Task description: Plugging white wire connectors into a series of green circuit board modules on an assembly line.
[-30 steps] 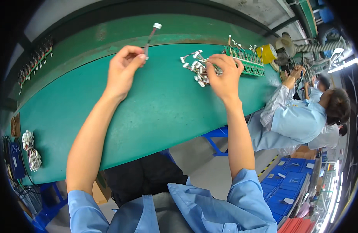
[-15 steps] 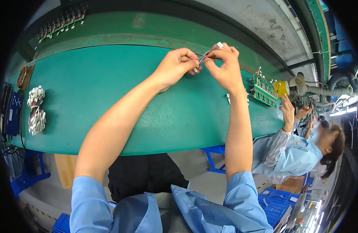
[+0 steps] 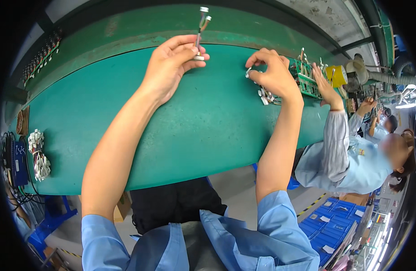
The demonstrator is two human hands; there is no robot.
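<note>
A short wire harness (image 3: pixel 198 39) with white plugs at its ends stands up from my left hand (image 3: pixel 174 63), pinched between thumb and fingers above the far part of the green table. To the right, my right hand (image 3: pixel 276 77) is curled, with a small white connector (image 3: pixel 248 72) at the tip of its thumb. What that connector joins is hidden by the fingers. Just below this hand lies a small heap of wire harnesses (image 3: pixel 265 98) with white plugs, partly covered by the hand and wrist.
A tied bundle of white-plugged harnesses (image 3: pixel 39 154) lies at the left of the green table (image 3: pixel 194 131), beside a blue box (image 3: pixel 19 162). Green circuit boards (image 3: pixel 306 80) stand at the right, near a co-worker's hand (image 3: pixel 327 88) and a yellow round object (image 3: pixel 336 77).
My hands have moved apart. The left has gone left with the harness, which now points upward; the right has let that harness go and moved to the heap. The view has shifted slightly.
</note>
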